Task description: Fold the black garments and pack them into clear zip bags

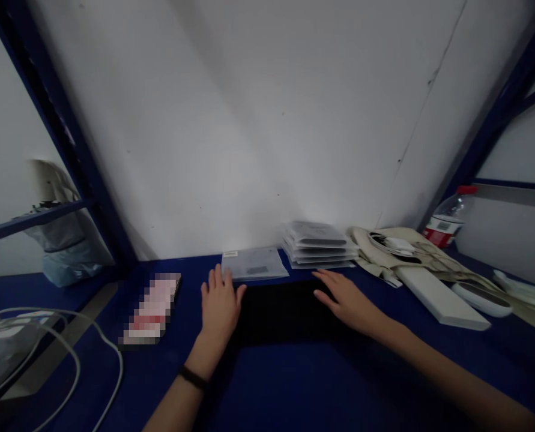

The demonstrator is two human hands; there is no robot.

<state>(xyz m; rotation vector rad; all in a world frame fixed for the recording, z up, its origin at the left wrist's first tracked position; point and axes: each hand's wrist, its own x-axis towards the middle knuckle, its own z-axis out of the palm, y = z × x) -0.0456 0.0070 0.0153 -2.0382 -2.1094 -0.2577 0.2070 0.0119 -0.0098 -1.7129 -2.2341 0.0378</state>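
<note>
A black, flat piece that looks like folded cloth (280, 315) lies on the blue table (276, 384) in front of me. Over its left edge rests my left hand (220, 303), fingers spread and pointing away, with a dark band on the wrist. My right hand (346, 300) lies across its right end, fingers stretched out and thumb apart. Neither hand grips anything. Just beyond the left fingertips is a flat clear plastic packet (256, 264) with a small label. Behind the right hand stands a stack of similar packets (319, 243) with dark contents.
A phone (152, 309) with a blurred screen lies at left, near white cables (75, 354). On the right are a beige bag (384, 243), a long white box (442, 300), a white rounded device (481, 299) and a red-capped bottle (450, 219). A white wall (249, 132) closes off the back.
</note>
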